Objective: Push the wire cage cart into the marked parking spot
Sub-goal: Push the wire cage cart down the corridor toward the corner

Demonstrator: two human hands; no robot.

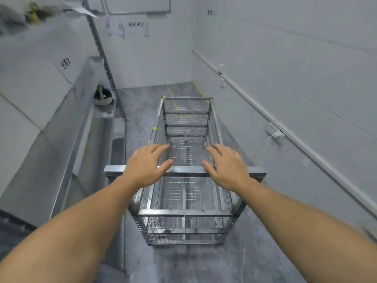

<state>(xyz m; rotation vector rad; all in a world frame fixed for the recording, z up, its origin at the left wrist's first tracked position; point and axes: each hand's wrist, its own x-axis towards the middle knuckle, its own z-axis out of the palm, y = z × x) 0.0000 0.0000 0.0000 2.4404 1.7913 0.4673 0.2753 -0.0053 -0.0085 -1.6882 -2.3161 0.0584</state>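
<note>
here, one wire cage cart (184, 201), two open hands (145, 166)

The wire cage cart (184, 172) is finished in bare silver-grey metal, its sides and floor filled with a fine grid of thin pale wires. The concrete floor (204, 266) is mottled dark grey, streaked with lighter scuffs. Yellow tape lines (172, 98) are laid on the far floor, partly seen through the mesh. The walls (285, 48) are painted plain white; white paper signs (135, 27) on the far wall are printed with black characters. On the left, a steel bench (61, 160) is dull grey.
</note>
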